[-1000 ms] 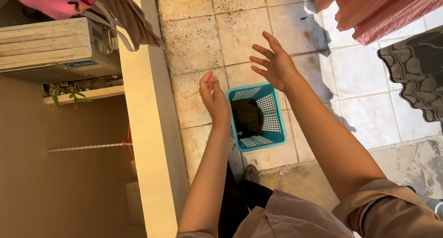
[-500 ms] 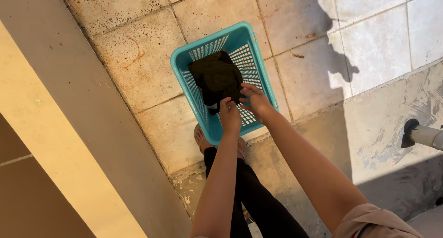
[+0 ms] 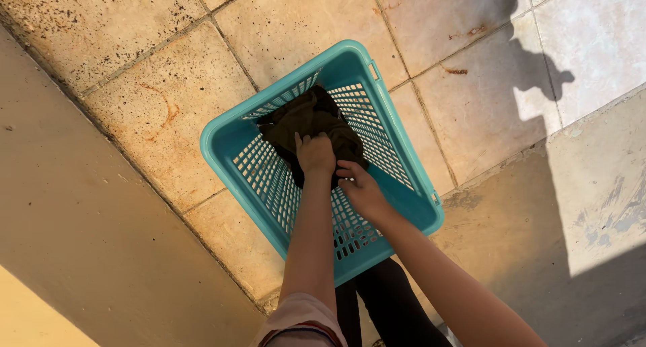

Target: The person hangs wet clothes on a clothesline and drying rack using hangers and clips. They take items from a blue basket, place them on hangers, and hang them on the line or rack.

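A teal plastic laundry basket with slotted walls stands on the tiled floor right below me. A dark, crumpled cloth lies at its bottom. Both my arms reach down into the basket. My left hand is closed on the near part of the cloth. Just to its right, my right hand has its fingers curled onto the cloth's near edge. The part of the cloth under my hands is hidden.
Stained beige floor tiles surround the basket. A low beige wall or ledge runs along the left. My dark-trousered legs stand just behind the basket. A shadowed concrete strip lies to the right.
My view has dropped closer to the basket. Both hands went from raised and open above it down inside, and now grip the dark cloth.
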